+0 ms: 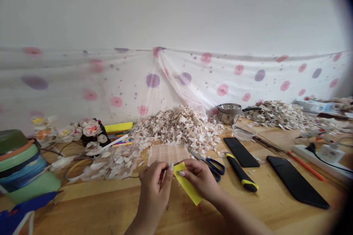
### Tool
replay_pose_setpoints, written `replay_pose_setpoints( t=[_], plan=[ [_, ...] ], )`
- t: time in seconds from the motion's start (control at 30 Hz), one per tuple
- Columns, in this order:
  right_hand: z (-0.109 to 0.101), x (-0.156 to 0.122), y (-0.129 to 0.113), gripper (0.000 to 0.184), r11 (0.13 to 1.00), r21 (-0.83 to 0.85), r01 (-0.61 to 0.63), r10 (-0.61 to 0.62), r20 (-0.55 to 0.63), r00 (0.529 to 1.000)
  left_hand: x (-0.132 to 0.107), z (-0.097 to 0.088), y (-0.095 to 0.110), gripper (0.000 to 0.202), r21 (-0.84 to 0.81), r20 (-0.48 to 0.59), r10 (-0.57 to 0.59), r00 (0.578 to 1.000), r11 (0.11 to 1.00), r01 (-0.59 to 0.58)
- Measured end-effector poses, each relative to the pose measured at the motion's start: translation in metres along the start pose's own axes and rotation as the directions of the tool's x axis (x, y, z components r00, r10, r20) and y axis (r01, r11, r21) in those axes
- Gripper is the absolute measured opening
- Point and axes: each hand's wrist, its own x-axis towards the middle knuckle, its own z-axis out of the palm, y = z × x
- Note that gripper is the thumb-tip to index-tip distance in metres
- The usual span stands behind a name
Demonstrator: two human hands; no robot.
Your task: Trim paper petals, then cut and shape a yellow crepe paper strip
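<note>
My left hand [156,180] is closed, thumb against the fingers, on a thin dark stem [130,177] whose end sticks out to the left. Between thumb and fingers, my right hand [199,177] pinches a yellow paper strip [190,188] that hangs down toward the table's front. The two hands are close together, and a short dark piece of stem shows at the strip's upper edge. What lies between the fingertips is mostly hidden. Behind the hands is a clear compartment tray [168,152]. Blue-handled scissors [216,167] rest just right of my right hand.
A heap of pale petal-like flakes [182,125] stands behind. To the right lie a black-and-yellow utility knife [241,174], two black phones [241,151], [298,181] and a power strip [325,161]. At left are a tape stack [24,169], a blue glue gun [27,207] and handmade flowers [92,128].
</note>
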Motion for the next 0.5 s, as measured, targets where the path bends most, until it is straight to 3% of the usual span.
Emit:
replay_pose_setpoints(
  t=[0.2,0.5],
  plan=[
    [-0.0054,-0.0002,-0.0001,0.020,0.965,-0.247,0.090,-0.093,0.001,0.996,0.0006,0.0035,-0.0029,0.021,-0.043,-0.004,0.041,0.999,0.998,-0.041],
    [-0.0034,-0.0004,-0.0036,0.024,0.984,-0.166,0.072,-0.071,0.013,0.997,0.0016,0.0051,-0.0022,0.024,0.032,0.004,0.055,0.998,0.998,-0.055]
  ],
)
